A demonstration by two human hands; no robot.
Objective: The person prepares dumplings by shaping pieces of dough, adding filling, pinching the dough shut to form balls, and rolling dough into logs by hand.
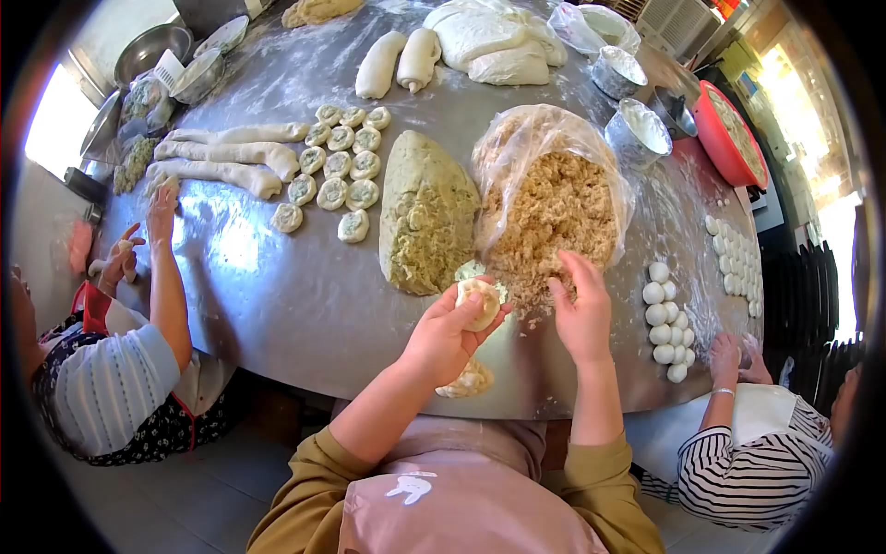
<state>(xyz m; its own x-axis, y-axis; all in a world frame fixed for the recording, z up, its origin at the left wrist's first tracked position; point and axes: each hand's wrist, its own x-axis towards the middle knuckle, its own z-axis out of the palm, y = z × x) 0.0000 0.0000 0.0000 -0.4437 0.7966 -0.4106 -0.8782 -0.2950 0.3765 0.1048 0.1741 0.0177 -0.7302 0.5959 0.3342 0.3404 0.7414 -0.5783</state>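
My left hand (441, 340) cradles a dough round (479, 307), probably light, soft and easily torn, best supported from beneath. My right hand (583, 312), thumb and fingers parted, is by the crumbly mixture (565, 208) beyond.

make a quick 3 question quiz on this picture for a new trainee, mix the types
1. Which of the wearer's hands holds the dough piece?
2. True or false: in the picture, the brown mix lies to the right of the green mix.
3. What colour is the big basin at the right? A) blue B) red C) white

Key: 1. The left hand. 2. True. 3. B.
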